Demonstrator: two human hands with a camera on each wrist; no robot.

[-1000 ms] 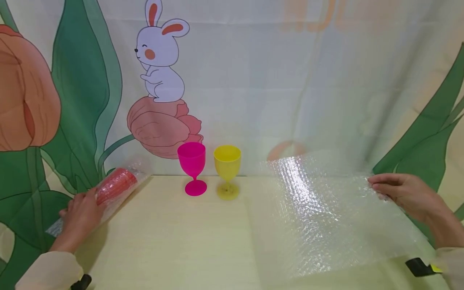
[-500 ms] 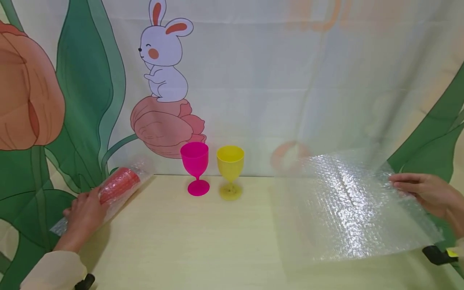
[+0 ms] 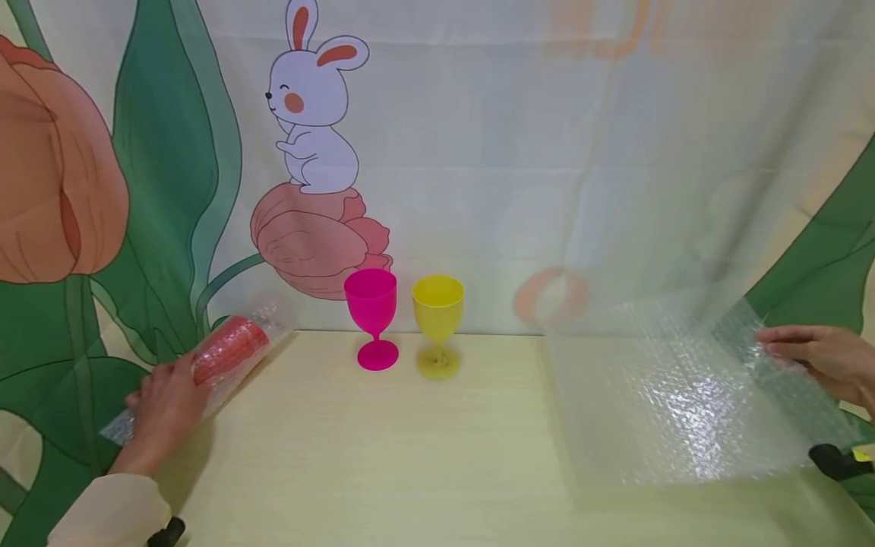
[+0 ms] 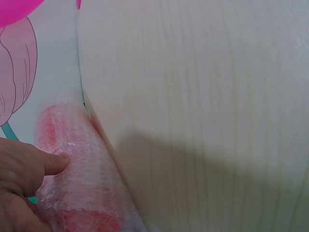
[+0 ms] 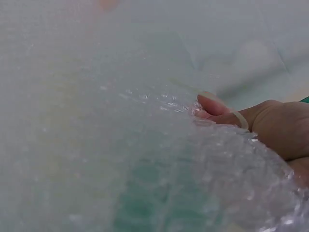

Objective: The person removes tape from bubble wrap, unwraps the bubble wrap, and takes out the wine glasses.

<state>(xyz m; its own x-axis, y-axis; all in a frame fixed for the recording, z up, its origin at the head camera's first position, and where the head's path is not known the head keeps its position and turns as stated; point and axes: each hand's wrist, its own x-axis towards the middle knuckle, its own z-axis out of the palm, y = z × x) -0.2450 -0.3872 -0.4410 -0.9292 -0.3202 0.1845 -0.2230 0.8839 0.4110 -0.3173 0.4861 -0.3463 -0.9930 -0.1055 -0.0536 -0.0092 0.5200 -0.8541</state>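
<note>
My left hand (image 3: 167, 403) grips a red object wrapped in clear bubble wrap (image 3: 231, 349) at the table's left edge. In the left wrist view the thumb (image 4: 55, 163) lies across that bubble-wrapped bundle (image 4: 79, 179); what exactly the red thing is cannot be made out through the wrap. Over at the right, my right hand (image 3: 827, 361) pinches the edge of a clear bubble wrap sheet (image 3: 656, 410) spread above the table. The right wrist view shows fingertips (image 5: 212, 107) on the sheet's edge, with a thin pale band (image 5: 240, 118) beside them.
Toward the back of the table (image 3: 410, 456) stand a pink goblet (image 3: 371, 300) and a yellow goblet (image 3: 438, 308), both upright, side by side. Behind them hangs a printed cloth (image 3: 478, 152) with a rabbit and flowers.
My right hand has moved to the right, and the bubble wrap sheet has shifted right with it, away from the goblets. My left hand keeps its grip on the wrapped bundle.
</note>
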